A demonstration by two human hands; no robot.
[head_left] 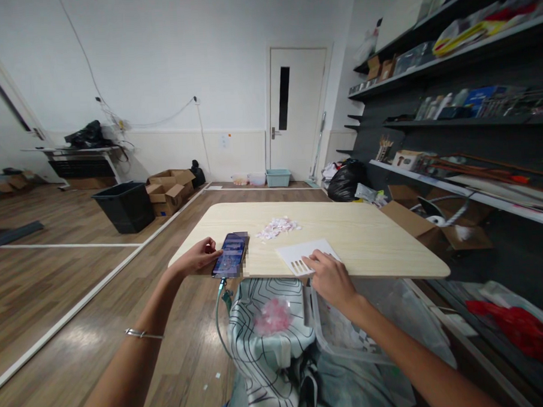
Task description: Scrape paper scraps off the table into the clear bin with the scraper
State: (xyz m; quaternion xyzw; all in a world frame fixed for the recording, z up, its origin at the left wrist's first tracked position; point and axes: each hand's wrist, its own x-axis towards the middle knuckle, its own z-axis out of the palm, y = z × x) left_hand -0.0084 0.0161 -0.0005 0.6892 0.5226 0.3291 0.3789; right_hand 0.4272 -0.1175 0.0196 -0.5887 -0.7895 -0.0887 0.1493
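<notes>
My left hand [207, 253], its fingers curled, rests against the left side of a smartphone [230, 256], with the thumb at its lit screen. The phone lies at the table's front edge, and a cable [219, 317] runs down from its lower end. To the right, a white card [285, 252] with several short brown strips [296, 267] lies flat. The bent fingers of my right hand [329, 273] close at the card by the strips; whether a strip is between them is hidden. Beyond the card is a loose pile of small pale pinkish-white pieces [279, 227].
The pale wooden table [372, 235] has rounded corners. Below its front edge are a patterned cloth [252, 294] with a pink translucent bundle [273, 316] and a clear plastic bin [388, 306]. Loaded shelves [475, 119] line the right; a black bin [125, 207] stands left.
</notes>
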